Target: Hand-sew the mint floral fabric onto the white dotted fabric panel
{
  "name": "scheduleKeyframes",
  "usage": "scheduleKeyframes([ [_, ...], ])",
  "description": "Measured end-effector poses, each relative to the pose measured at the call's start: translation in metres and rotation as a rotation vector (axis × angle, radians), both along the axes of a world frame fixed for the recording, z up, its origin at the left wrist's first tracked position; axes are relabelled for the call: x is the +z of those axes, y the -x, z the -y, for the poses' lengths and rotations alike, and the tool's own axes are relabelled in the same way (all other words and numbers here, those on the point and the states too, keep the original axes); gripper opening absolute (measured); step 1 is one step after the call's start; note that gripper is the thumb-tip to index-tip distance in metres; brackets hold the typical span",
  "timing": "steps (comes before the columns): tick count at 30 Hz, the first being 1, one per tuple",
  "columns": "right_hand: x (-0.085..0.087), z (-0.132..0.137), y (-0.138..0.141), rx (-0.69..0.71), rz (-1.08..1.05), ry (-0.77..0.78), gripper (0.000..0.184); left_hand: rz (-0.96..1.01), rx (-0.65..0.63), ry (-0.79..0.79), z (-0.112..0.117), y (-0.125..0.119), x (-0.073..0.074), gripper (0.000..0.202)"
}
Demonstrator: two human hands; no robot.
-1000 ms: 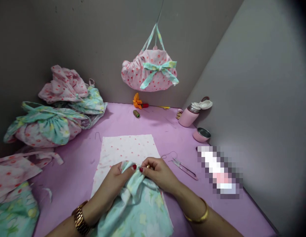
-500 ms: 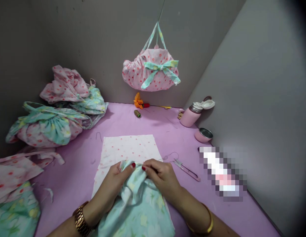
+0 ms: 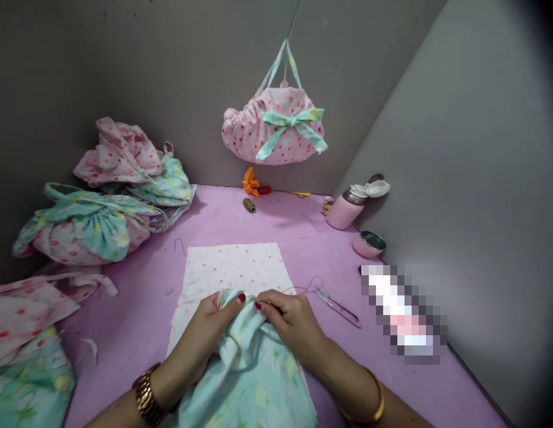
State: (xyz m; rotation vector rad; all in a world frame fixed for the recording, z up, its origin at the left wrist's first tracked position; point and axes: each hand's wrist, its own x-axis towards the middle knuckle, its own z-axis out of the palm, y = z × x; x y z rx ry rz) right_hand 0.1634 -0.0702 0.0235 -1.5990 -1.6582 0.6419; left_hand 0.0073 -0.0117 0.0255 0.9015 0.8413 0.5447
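- The left hand (image 3: 205, 339) curls narrowly around a gathered fold of the mint floral cloth (image 3: 253, 380), its thumb on top and a red-painted nail showing.
- The right hand (image 3: 291, 321) pinches the same fold from the other side, its fingertips (image 3: 269, 308) close together. Whether they also hold a needle is too small to tell.
- The mint floral cloth bunches between both hands and spills toward the person, over the near edge of the pink dotted panel (image 3: 227, 267).
- A gold link watch (image 3: 146, 399) circles the left wrist, and a gold bangle (image 3: 369, 404) sits on the right forearm.
- A thin thread loop (image 3: 312, 285) lies just beside the right hand, next to a pair of thread snips (image 3: 337, 307) on the lilac table (image 3: 267, 223).
- To the left, a pink floral strip (image 3: 22, 315) lies over a mint cloth (image 3: 31, 386).
- Further right stands a pixelated object (image 3: 403, 312), with a pink cup (image 3: 369, 244) beyond it and a pink flask (image 3: 345, 208) beside its open lid (image 3: 369, 189).
- At the far edge are a thread spool (image 3: 248, 205) and an orange fabric flower (image 3: 250, 183).
- Two gathered pink-and-mint bags (image 3: 87, 229) sit heaped far left.
- A pink dotted bag (image 3: 274, 128) with a mint bow hangs against the grey wall (image 3: 458, 148).
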Motion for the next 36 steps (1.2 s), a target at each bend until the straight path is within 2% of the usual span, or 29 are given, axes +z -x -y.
scheduleKeyframes([
  [9, 0.0, -0.001, 0.001, -0.027, -0.045, -0.013, 0.019, 0.015, -0.006, -0.017, 0.001, 0.001, -0.003, 0.014],
  [15, -0.001, -0.002, 0.0, -0.028, -0.053, 0.011, 0.019, -0.053, -0.002, -0.037, 0.0, -0.001, 0.0, 0.021],
  [18, -0.002, -0.003, 0.0, -0.034, -0.166, 0.098, 0.016, -0.097, 0.0, -0.091, -0.001, 0.0, -0.003, 0.024],
  [21, -0.002, -0.004, 0.001, -0.01, -0.387, 0.258, 0.023, -0.137, -0.033, -0.22, -0.003, 0.002, -0.007, 0.024],
  [23, -0.001, -0.004, 0.002, -0.022, -0.449, 0.288, 0.019, -0.175, -0.047, -0.311, -0.004, 0.003, -0.009, 0.02],
  [31, 0.0, -0.004, 0.003, -0.053, -0.241, 0.147, 0.014, -0.328, 0.015, -0.495, -0.006, 0.002, -0.011, 0.012],
  [36, -0.002, -0.003, 0.004, -0.019, -0.172, 0.128, 0.016, -0.329, -0.038, -0.587, -0.003, 0.003, -0.01, 0.014],
])
